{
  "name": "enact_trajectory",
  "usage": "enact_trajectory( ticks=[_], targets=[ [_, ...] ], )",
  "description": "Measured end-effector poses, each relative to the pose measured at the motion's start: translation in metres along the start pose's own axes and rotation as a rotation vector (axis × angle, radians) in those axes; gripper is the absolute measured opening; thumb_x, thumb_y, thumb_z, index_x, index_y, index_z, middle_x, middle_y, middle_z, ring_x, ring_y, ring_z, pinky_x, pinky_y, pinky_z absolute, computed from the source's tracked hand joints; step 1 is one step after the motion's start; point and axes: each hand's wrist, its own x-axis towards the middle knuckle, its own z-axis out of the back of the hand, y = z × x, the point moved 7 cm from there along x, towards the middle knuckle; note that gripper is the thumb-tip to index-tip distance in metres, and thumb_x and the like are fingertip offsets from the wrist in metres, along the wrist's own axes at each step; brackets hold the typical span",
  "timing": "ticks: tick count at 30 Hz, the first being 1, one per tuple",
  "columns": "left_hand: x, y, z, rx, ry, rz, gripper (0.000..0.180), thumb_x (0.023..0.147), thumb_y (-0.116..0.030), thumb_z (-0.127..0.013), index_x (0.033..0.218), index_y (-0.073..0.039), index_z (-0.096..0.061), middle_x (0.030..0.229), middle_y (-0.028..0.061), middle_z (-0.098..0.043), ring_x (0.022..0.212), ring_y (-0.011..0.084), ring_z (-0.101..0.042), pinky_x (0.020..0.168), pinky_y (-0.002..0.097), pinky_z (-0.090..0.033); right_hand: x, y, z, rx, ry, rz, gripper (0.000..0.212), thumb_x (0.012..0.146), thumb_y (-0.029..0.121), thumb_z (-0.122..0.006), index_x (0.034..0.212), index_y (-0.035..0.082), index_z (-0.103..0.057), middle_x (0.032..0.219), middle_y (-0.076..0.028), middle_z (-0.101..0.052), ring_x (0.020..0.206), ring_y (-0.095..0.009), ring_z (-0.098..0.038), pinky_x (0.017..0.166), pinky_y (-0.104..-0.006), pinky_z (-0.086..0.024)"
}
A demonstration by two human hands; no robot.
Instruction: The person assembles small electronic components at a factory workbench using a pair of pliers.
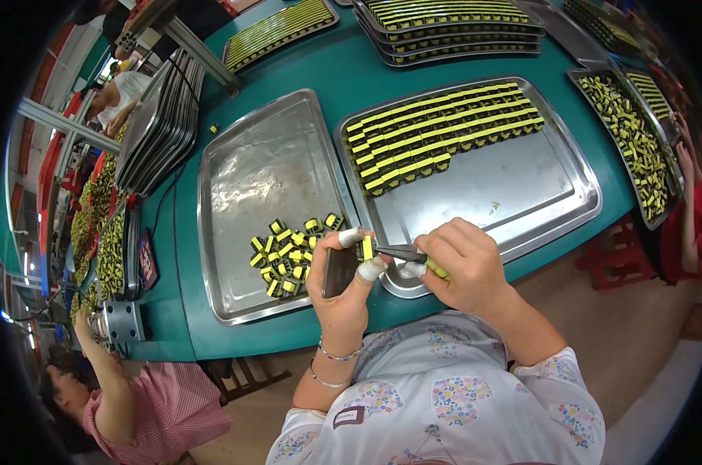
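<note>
Between the white-wrapped thumb and finger of my left hand (340, 298) is a small yellow-taped transformer (367, 247) with a black body. My right hand (469, 260) grips needle-nose pliers (400, 253) with a yellow-green handle. The pliers' jaws point left and meet the transformer's side; whether they pinch it cannot be made out. Below my hands' far side lies a metal tray (475, 182) with neat rows of the same transformers (436, 128) along its far half. To the left, another metal tray (270, 159) holds a loose pile of transformers (289, 256) at its near end.
Both trays lie on a green table (184, 287). Stacked full trays (452, 39) stand at the back, and upright trays (161, 124) lean at the left. A tray of loose parts (626, 136) is at the right. A person in pink stripes (161, 399) works at the left.
</note>
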Motion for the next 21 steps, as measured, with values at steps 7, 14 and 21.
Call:
enact_trajectory(
  ticks=[7,14,21],
  targets=[
    [0.001,-0.005,-0.008,-0.178,0.019,0.061,0.037,0.086,-0.009,-0.067,0.115,0.001,-0.048,0.107,0.0148,-0.058,0.09,0.0155,-0.06,0.08,0.0327,-0.056,-0.001,-0.02,0.002,0.316,-0.031,-0.143,0.023,0.071,0.006,-0.068,0.092,-0.001,-0.059,0.079,-0.011,-0.057,0.071,-0.023,-0.056,0.065,-0.0306,-0.044],
    [-0.003,-0.003,-0.026,-0.213,0.138,0.208,0.047,0.097,-0.032,-0.05,0.128,0.001,-0.037,0.104,0.0148,-0.059,0.088,0.0183,-0.063,0.072,0.0326,-0.058,0.005,-0.016,-0.025,0.955,-0.015,-0.399,0.026,0.085,0.011,-0.064,0.106,-0.002,-0.06,0.096,-0.004,-0.053,0.081,-0.009,-0.052,0.069,-0.0239,-0.041],
    [-0.004,0.0,-0.024,-0.157,0.156,0.234,0.039,0.097,-0.028,-0.05,0.124,-0.001,-0.041,0.091,0.0074,-0.058,0.071,0.0104,-0.058,0.053,0.023,-0.05,0.002,-0.008,-0.044,1.414,0.155,-0.602,0.028,0.091,0.014,-0.06,0.112,-0.003,-0.057,0.097,-0.006,-0.053,0.074,-0.01,-0.057,0.064,-0.0208,-0.047]
  ],
)
